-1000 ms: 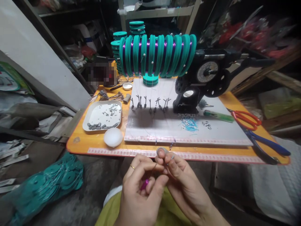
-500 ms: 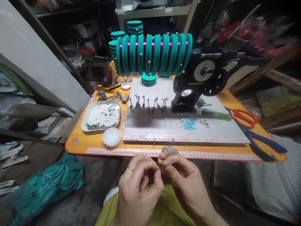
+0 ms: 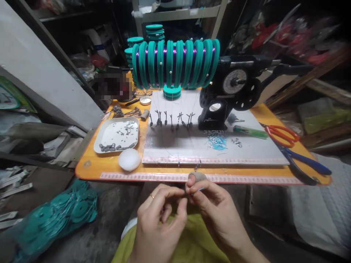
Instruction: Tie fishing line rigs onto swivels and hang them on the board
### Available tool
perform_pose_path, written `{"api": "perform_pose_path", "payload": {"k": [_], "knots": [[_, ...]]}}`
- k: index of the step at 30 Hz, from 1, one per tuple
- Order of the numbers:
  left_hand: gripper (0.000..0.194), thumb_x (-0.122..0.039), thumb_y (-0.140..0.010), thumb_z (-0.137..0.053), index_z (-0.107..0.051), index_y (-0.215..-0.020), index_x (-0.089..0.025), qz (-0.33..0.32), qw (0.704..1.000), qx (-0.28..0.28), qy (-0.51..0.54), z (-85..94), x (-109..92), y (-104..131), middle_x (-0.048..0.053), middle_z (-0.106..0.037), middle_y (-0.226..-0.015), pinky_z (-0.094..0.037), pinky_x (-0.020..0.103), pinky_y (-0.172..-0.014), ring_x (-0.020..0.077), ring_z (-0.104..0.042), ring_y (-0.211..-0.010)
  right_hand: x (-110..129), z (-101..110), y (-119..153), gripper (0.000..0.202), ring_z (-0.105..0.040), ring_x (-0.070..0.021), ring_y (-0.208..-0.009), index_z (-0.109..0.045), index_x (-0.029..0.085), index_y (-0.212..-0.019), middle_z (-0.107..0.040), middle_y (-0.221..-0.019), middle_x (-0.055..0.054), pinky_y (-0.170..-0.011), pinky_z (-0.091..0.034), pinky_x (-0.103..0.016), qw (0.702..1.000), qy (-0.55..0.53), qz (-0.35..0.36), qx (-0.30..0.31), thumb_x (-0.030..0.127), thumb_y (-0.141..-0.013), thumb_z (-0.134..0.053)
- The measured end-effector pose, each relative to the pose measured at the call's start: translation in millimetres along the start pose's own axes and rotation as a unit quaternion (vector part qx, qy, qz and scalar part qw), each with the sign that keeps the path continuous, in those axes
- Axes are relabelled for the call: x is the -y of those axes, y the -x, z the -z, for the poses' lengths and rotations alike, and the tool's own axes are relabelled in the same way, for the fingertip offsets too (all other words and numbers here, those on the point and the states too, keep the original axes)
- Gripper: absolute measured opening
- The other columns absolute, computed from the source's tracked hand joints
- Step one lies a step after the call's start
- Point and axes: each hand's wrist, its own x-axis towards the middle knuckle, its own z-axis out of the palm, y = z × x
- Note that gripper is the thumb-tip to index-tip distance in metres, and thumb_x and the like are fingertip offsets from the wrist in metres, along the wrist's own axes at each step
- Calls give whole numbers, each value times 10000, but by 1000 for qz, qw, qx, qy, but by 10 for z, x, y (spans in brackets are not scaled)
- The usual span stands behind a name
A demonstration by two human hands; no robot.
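My left hand [image 3: 163,215], with a ring on one finger, is curled in front of the table edge. Its index fingertip meets the fingers of my right hand; something tiny and dark at that spot is too small to name. My right hand [image 3: 215,204] is closed in a pinch, and a thin blue piece [image 3: 201,189] sticks out between thumb and finger. A grey wrap [image 3: 200,176] covers one of its fingers. Fine line and small beads [image 3: 196,165] show just beyond that finger. Short blue pieces [image 3: 218,142] lie piled on the white board [image 3: 175,146].
Teal spools with purple line [image 3: 175,64] sit on a black winder [image 3: 233,84]. Small dark forked pieces [image 3: 172,124] hang below. Left stand a white tray [image 3: 95,144] of grey weights and a white dish [image 3: 129,159]. Right lie red-handled scissors [image 3: 283,135], blue-handled pliers [image 3: 309,162], a green-handled tool [image 3: 251,132].
My left thumb has moved a little away from its index finger, whose tip now stretches toward my right fingers. The right hand keeps its pinch. The view has shifted slightly.
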Motion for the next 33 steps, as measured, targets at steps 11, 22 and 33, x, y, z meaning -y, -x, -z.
{"api": "perform_pose_path", "payload": {"k": [11,22,33], "knots": [[150,-86,-834,-617,-615,-872,-232,-11,999,-30,18,-14,17,32,-44,-606,-740,-329,174,-406,61,-430,-485,-8,-66,25,48,-600,-108,-845,-771,270,-783,-685,-926,-23,-717,-502,-178,1000,-26,12,8,289,-779,-815],[148,-66,-830,-616,-626,-834,-213,-56,998,-20,22,2,15,5,-32,-624,-708,-377,161,-405,66,-510,-491,8,-82,7,75,-627,-100,-848,-761,252,-770,-658,-923,-10,-751,-530,-195,997,-67,-5,32,223,-756,-829],[184,-36,-807,-633,-612,-866,-209,-65,997,-23,34,-15,89,86,-21,-618,-740,-356,180,-424,66,-450,-494,19,-86,24,91,-654,-81,-796,-768,259,-772,-669,-927,8,-742,-526,-185,997,-60,-11,42,237,-735,-848]]}}
